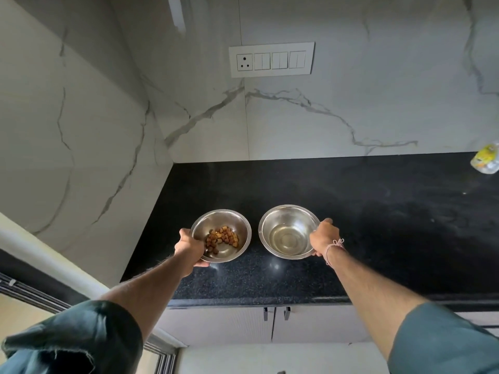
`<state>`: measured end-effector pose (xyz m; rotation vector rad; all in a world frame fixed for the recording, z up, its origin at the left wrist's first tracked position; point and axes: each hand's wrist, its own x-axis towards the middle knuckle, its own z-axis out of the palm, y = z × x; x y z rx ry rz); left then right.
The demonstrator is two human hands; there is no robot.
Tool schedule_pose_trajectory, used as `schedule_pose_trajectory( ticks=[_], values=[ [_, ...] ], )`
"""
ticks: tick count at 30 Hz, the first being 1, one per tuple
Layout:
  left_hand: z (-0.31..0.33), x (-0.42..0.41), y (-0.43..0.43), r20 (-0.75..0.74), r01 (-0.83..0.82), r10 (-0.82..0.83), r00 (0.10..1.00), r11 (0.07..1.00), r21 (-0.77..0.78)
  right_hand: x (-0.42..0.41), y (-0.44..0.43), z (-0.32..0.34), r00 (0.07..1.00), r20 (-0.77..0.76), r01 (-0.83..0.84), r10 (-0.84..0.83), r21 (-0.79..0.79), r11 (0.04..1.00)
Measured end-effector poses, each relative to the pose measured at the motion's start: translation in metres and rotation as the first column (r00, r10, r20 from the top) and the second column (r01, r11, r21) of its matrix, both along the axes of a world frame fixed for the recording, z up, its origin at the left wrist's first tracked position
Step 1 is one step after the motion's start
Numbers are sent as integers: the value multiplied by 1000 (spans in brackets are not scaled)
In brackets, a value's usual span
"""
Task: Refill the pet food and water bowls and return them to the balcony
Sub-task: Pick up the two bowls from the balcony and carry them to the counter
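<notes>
White marble-look wall [324, 117] with grey veins rises behind the desk and wraps its left end. Black speckled stone desk [378, 211] is the landmark. White cabinet doors [229, 325] with dark handles sit under the desk's front edge. Dark green sleeves [81, 336] on both arms, pushed up, show below the desk front. White switch plate [271, 59], one socket plus rocker switches, is on the wall high above the desk.

Round steel bowl with clear water [289, 214] is over the desk's left half, nearer the front than the wall. Round steel bowl with brown kibble chunks [229, 218] is just left of it near the desk's left end, the two apart. Cannot tell if the bowls rest on the desk or are lifted.

Left hand [189, 245] grips the kibble bowl's near-left rim, thumb over the rim, fingers curled beneath. Right hand [324, 236] grips the water bowl's right rim, fingers wrapped around the edge.

Yellow-and-clear packet [486, 161], blurred, sits at the desk's far right by the wall. Pink thread [336, 245] is tied on the right wrist.
</notes>
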<state>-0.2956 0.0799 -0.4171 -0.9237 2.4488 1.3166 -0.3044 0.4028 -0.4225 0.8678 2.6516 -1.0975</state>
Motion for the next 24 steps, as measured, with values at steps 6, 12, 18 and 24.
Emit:
schedule_pose_trajectory(
  ticks=[6,12,18,24],
  values=[
    [-9,0,0,1,6,-6,1000,1000,9,3,7,-16,999,35,7,-7,23,1000],
    [-7,-3,-6,47,62,-59,997,996,-65,3,8,-16,1000,19,9,-10,18,1000],
    [22,-21,-7,-2,87,-88,996,982,-165,-3,4,22,1000,1,-25,25,201,979],
    [87,-43,13,-127,127,-145,981,982,-141,-17,-4,96,962,-256,-49,92,167,985]
  ],
)
